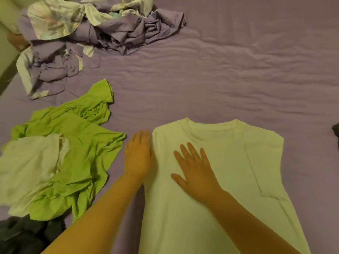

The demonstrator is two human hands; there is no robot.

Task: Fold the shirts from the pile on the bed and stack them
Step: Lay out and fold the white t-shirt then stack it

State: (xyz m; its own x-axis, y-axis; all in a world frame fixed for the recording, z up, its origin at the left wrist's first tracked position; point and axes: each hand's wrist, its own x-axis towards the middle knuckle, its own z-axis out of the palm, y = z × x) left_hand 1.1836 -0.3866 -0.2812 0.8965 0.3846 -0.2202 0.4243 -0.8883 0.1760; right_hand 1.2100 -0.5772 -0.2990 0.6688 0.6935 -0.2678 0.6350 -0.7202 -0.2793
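Note:
A white T-shirt (229, 162) lies flat on the purple bed sheet (220, 79), collar away from me, both sleeves folded in. My right hand (196, 173) rests flat on its chest, fingers spread. My left hand (138, 154) lies flat along the shirt's left edge, fingers together. To the left sits a loose pile: a bright green shirt (82, 143) with a crumpled white shirt (29, 165) on top of it and a dark grey garment (23, 235) at the near corner.
A rumpled heap of purple and pale patterned bedding (88, 33) lies at the far left. A dark object (336, 130) pokes in at the right edge. Wrinkled sheet stretches across the far right.

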